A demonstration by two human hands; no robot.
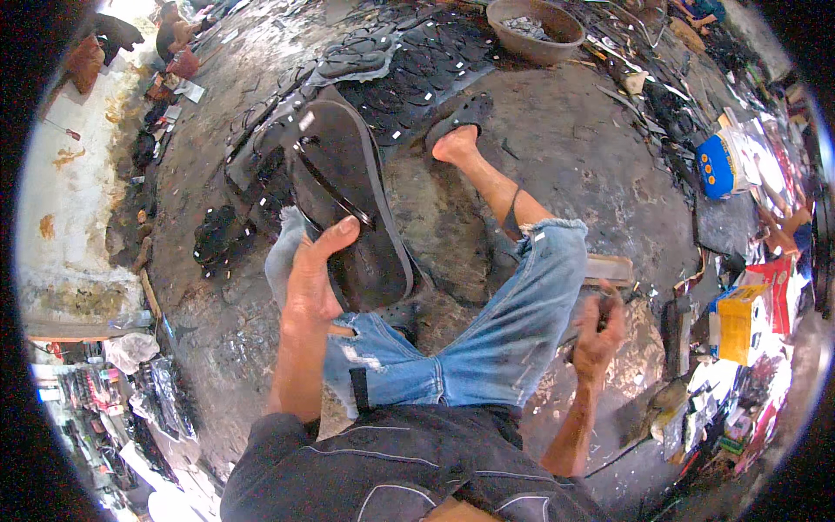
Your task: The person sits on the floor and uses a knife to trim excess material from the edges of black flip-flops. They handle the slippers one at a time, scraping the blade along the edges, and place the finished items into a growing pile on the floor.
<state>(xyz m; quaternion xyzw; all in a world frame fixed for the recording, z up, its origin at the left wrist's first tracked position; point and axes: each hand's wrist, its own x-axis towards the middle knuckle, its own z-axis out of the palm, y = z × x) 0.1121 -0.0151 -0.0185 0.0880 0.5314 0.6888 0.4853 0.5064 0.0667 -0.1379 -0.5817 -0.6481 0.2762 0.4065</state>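
So a black sandal (341,170) is held by the left hand (313,274); right hand (598,339) half-curled, contents can't be told; footwear (426,78) is heaped beyond.

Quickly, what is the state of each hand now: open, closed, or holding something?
Left hand: holding a black thong sandal.
Right hand: partly curled; whether it holds anything cannot be told.

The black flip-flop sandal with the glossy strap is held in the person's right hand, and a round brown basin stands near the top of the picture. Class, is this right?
Not quite: the hand is wrong. The head view shows the black flip-flop sandal held in the person's left hand; the round brown basin is placed as stated.
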